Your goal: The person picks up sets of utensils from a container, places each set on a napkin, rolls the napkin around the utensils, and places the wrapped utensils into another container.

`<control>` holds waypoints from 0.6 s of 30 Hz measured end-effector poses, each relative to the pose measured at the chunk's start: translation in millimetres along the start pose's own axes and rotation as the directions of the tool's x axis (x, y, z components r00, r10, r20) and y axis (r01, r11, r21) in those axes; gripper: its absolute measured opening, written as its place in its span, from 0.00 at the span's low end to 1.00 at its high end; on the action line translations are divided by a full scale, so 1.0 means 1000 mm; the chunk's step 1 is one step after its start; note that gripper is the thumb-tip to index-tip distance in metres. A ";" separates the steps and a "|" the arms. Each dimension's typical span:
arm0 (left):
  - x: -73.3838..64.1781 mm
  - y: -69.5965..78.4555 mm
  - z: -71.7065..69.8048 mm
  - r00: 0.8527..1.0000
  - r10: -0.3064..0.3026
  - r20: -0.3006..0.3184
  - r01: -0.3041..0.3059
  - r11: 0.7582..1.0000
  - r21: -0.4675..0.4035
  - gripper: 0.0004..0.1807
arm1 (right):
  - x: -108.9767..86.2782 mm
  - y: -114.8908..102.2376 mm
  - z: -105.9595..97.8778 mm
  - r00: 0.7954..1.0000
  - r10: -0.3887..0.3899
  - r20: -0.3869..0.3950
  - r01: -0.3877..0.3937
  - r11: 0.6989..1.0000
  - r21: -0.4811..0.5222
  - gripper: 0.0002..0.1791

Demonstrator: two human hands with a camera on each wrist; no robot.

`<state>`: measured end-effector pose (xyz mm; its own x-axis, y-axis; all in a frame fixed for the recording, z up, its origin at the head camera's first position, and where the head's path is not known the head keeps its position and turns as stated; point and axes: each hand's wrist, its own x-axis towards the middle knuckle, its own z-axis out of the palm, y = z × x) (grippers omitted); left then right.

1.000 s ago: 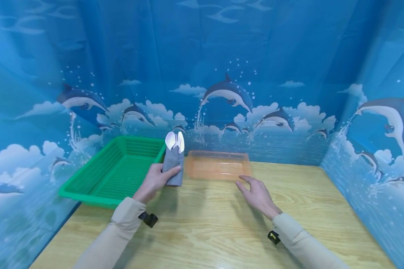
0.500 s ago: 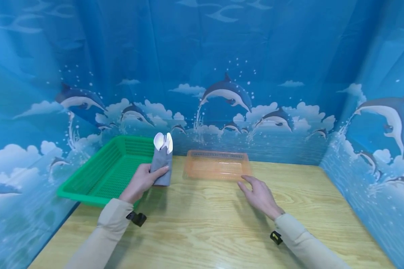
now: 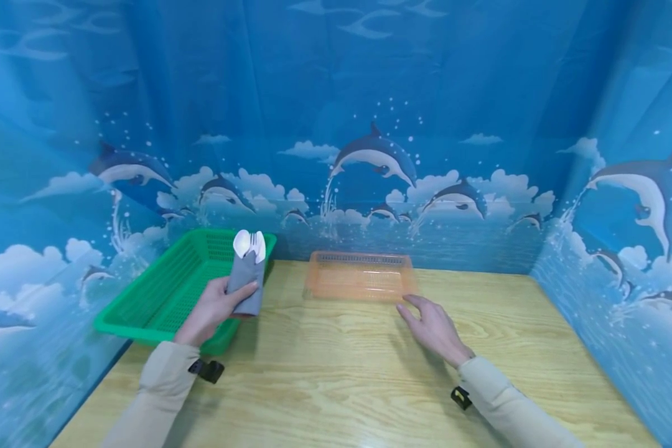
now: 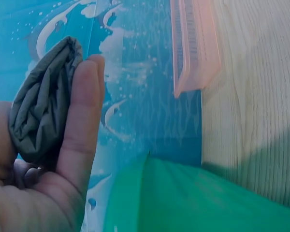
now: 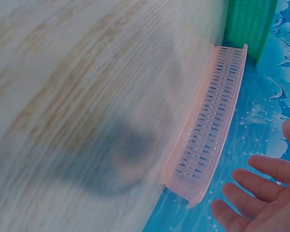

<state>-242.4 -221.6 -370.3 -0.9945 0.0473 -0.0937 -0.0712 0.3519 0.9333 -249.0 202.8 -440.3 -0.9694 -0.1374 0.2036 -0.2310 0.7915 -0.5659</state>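
My left hand [image 3: 210, 309] grips a rolled grey cloth napkin [image 3: 245, 280] between thumb and fingers, over the right side of the green basket. Out of the napkin's top stick a white spoon [image 3: 242, 242], a fork [image 3: 252, 241] and a knife [image 3: 260, 247]. In the left wrist view the folded end of the napkin [image 4: 43, 106] shows between thumb and fingers. My right hand [image 3: 434, 326] holds nothing; its relaxed fingers hover near the front right corner of the orange basket [image 3: 364, 292]. The right wrist view shows that hand [image 5: 266, 198] with fingers spread.
The green slotted basket [image 3: 145, 335] stands at the left of the wooden table [image 3: 336, 386]. At the back middle, against the dolphin-print curtain [image 3: 336, 93], lies the shallow orange basket. Curtain also lines the left and right sides of the table.
My left hand has carried the napkin with its cutlery leftward, from beside the green basket to over its right side, tilting it slightly. The right hand has barely moved.
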 end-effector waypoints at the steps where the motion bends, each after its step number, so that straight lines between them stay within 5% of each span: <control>1: -0.001 -0.001 -0.003 1.000 0.001 0.003 -0.001 1.000 0.000 0.31 | 0.000 0.000 0.000 1.000 0.002 0.003 -0.002 1.000 0.003 0.32; 9: -0.007 -0.011 -0.020 0.998 0.048 0.030 -0.049 0.999 0.024 0.31 | -0.001 0.002 0.000 1.000 0.000 0.006 0.000 1.000 0.010 0.32; 18: -0.009 -0.024 -0.040 0.999 0.013 -0.039 -0.009 0.995 0.096 0.35 | -0.002 0.004 0.004 1.000 -0.007 0.003 0.007 1.000 0.008 0.31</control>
<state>-234.5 -268.1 -377.7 -0.9976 0.0152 -0.0680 -0.0544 0.4393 0.8967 -248.7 204.2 -446.2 -0.9680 -0.1442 0.2052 -0.2381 0.7857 -0.5710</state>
